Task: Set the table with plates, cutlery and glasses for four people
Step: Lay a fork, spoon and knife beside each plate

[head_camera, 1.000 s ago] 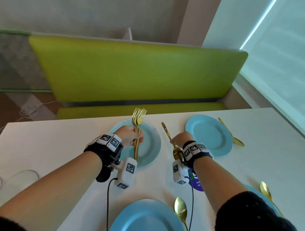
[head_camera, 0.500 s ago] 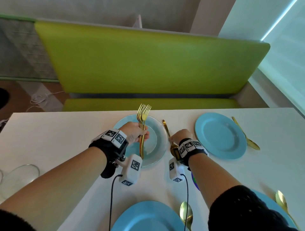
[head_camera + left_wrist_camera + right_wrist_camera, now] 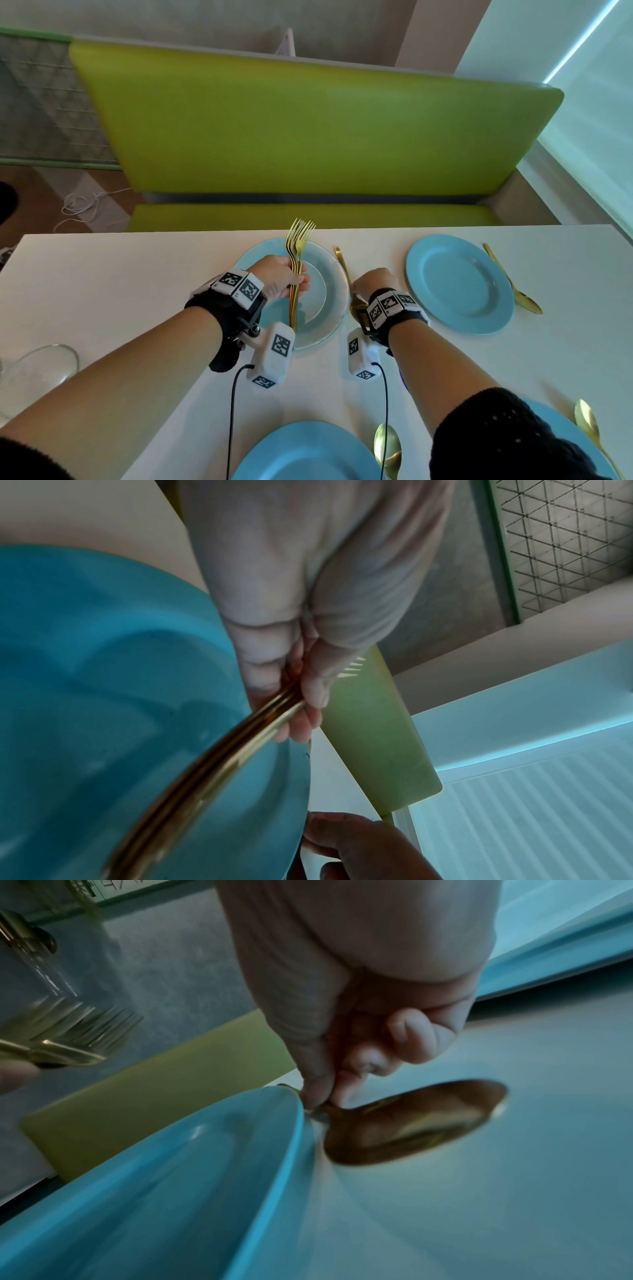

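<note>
Spoon going down by the far-left plate, forks waiting

Head view: your left hand [image 3: 281,277] grips a bunch of forks [image 3: 297,260] over the plate [image 3: 329,274], likely kept ready for dealing out. Left wrist view: fingers [image 3: 310,688] wrapped round the handles. Right wrist view: your right hand [image 3: 359,1047] pinches the spoon [image 3: 418,1121] by its neck, bowl on the bench [image 3: 514,1204] beside the plate's rim.

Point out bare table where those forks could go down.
Bare table left of the far-left plate, up to the glass bowl. Narrower strip between both far plates. Crowded: the gap beside the spoon, where the right hand works.
</note>
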